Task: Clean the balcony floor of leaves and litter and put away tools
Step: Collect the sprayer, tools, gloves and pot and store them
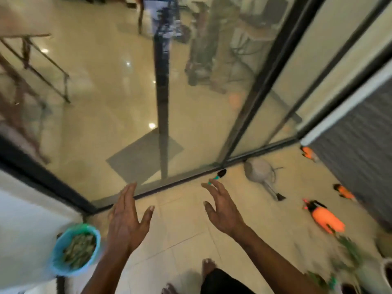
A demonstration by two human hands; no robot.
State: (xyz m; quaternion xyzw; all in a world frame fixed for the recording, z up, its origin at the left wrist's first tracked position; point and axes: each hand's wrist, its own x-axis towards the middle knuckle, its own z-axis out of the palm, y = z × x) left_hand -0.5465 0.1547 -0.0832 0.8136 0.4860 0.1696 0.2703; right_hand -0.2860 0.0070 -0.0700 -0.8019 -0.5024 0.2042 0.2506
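Observation:
Both my hands reach out over the beige tiled balcony floor point(182, 236), empty. My left hand point(127, 217) has straight fingers spread toward the sliding door's track. My right hand point(222, 209) is open with relaxed fingers. Just beyond its fingertips lies a small trowel with a teal handle point(217, 176) beside the door track. A bin lined with a blue bag point(76, 249) full of dry leaves stands at the lower left. A grey watering can point(262, 172) lies on the floor to the right.
Glass sliding doors with black frames point(252, 98) run across ahead, a room behind them. Orange spray bottles point(325, 217) lie along the grey wall point(360, 158) at right. Potted plants point(356, 262) stand at the lower right. My bare feet point(207, 268) show below.

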